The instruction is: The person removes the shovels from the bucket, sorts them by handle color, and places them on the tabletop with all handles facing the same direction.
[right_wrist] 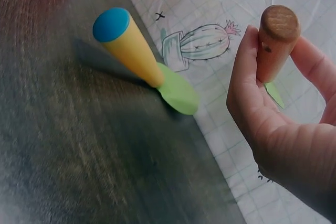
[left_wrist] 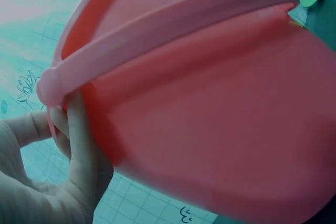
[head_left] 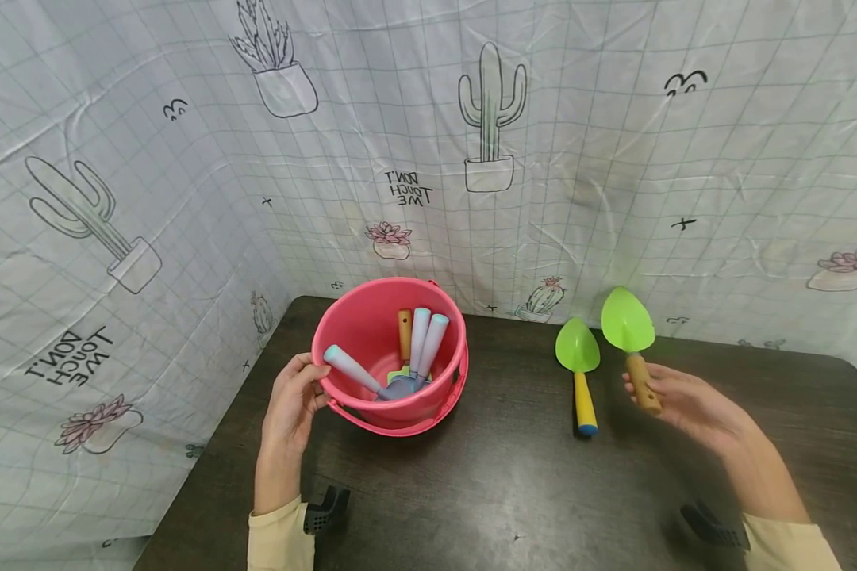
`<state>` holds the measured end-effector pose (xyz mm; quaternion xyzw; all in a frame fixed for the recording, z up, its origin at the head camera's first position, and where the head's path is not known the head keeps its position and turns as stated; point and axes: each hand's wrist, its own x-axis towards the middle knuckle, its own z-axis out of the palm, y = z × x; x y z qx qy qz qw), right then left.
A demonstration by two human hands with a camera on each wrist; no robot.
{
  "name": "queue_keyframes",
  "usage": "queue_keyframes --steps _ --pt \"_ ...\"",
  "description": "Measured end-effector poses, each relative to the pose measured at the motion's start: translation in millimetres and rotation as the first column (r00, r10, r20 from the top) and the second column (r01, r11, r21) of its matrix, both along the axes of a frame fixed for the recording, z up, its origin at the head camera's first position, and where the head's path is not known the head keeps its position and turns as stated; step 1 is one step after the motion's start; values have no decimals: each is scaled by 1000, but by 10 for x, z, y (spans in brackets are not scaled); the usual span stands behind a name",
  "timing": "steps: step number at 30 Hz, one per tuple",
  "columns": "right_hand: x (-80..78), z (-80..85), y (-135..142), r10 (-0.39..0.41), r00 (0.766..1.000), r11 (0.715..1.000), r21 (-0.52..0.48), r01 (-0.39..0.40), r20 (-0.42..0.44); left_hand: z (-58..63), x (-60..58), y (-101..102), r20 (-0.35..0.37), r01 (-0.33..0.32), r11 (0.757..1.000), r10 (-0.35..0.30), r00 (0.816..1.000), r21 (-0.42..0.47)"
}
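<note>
My left hand (head_left: 290, 403) grips the rim of a pink bucket (head_left: 400, 416) at its left side, thumb over the edge and fingers outside. Inside the bucket stand several tools: lilac handles with pale blue ends (head_left: 353, 365) and one wooden handle (head_left: 405, 337). On the right, my right hand (head_left: 696, 404) pinches the wooden handle of a green garden trowel (head_left: 627, 319), blade pointing away. The right wrist view shows thumb and fingers on either side of that wooden handle (right_wrist: 276, 51). Left of it, a second green trowel with a yellow handle (head_left: 584, 400) lies on the table.
The dark wooden table (head_left: 500, 492) meets a white cloth (head_left: 578, 159) printed with a grid and cacti, hanging behind and on the left. The bucket's pink carrying handle (left_wrist: 178, 32) hangs down along its front.
</note>
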<state>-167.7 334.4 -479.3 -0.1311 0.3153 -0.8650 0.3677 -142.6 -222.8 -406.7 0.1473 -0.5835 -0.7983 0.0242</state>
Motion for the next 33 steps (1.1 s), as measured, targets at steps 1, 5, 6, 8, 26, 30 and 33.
queue_keyframes --steps 1,5,6,8,26,30,33 --pt "8 -11 9 3 1000 1000 1 -3 3 5 5 0 5 -3 1000 3 1000 9" --pt "37 -52 29 3 1000 1000 7 -3 22 18 18 -8 14 -5 999 4 1000 45" --pt "45 -62 34 2 1000 1000 7 -2 31 17 18 -11 13 -4 999 3 1000 54" --pt "57 -80 42 0 999 1000 -6 0 50 9 18 -18 8 -1 997 1 1000 77" --pt "105 -238 195 -2 996 999 -48 7 93 -60 -24 -63 -39 72 977 -65 997 201" --pt "99 -275 210 22 991 995 -102 -8 131 -61 -31 -62 -42 79 976 -71 997 205" --pt "92 -304 217 36 989 992 -124 -18 146 -64 -34 -61 -46 83 976 -75 996 203"
